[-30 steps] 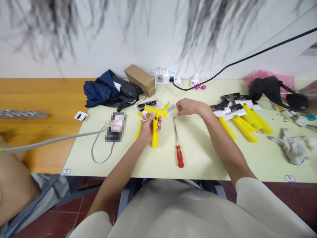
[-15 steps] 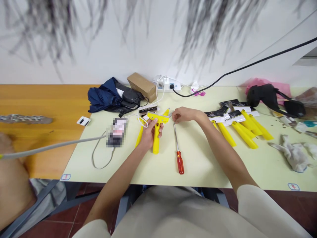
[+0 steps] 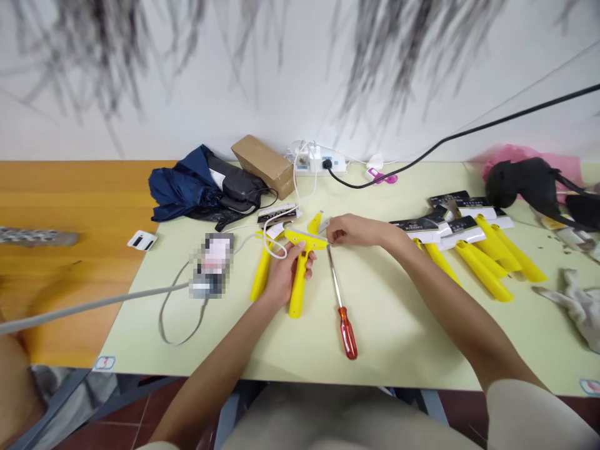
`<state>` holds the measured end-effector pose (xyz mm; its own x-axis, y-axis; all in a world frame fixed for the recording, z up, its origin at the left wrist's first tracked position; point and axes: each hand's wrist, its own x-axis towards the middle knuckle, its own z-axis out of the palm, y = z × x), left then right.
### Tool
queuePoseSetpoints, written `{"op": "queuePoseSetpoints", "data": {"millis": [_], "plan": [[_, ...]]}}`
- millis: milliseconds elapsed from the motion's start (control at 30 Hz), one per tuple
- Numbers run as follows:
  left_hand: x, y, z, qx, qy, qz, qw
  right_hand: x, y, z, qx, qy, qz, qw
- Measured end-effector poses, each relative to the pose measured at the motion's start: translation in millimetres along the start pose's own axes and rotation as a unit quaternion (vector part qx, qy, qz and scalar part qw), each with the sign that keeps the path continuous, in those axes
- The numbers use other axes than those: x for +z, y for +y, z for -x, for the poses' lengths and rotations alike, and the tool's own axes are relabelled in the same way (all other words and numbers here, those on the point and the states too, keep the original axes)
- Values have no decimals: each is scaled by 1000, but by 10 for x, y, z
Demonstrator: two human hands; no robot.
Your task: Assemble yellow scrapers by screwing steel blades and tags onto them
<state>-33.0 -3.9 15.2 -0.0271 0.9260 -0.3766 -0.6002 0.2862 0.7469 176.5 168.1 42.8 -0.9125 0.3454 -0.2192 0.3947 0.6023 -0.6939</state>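
My left hand [image 3: 282,275] is wrapped round the handle of a yellow T-shaped hand tool [image 3: 297,289], which stands roughly upright over the table. Just right of its head, my right hand [image 3: 345,230] has its fingers pinched together beside a small metal blade [image 3: 323,226]; what the fingertips hold is hidden. A yellow piece [image 3: 315,221] sticks up behind the tool's head. Below my right hand lies a screwdriver [image 3: 347,334] with a red handle, its shaft pointing up to the fingers. Left of my left hand lies another yellow-handled tool [image 3: 260,273].
Several yellow-handled tools with black-and-white cards [image 3: 484,269] lie to the right. At the back are a dark blue umbrella [image 3: 180,184], a cardboard box [image 3: 265,164] and a power strip [image 3: 337,161]. A phone [image 3: 213,262] with a grey cable lies left.
The view has shifted closer to the table, so most things sit lower and farther apart. Both hands stay at the yellow tool, with the right fingers still pinched near its head.
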Motion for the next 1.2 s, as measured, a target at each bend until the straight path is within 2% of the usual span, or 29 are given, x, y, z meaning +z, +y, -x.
{"op": "queuePoseSetpoints", "data": {"millis": [233,500,700,800,867,967,1067,1200], "plan": [[-6,-9,10,-25,5,11,1000,27,-32,63,2,30,-6,1000],[-20,41,-39,9,-9,26,1000,73,-85,42,-19,34,22,999],[-20,14,-61,32,-16,20,999,73,-145,132,66,58,63,994],[-9,-2,-54,44,-16,9,999,-6,-255,247,85,88,65,990],[2,-14,-46,44,-7,1,999,-67,-395,327,67,125,60,988],[15,-27,-40,47,7,-10,999,-102,-647,386,6,167,53,984],[25,-28,-33,51,10,-21,998,-55,-828,345,-47,164,48,984],[34,-23,-15,47,12,-26,998,9,-864,254,-57,137,57,987]]}}
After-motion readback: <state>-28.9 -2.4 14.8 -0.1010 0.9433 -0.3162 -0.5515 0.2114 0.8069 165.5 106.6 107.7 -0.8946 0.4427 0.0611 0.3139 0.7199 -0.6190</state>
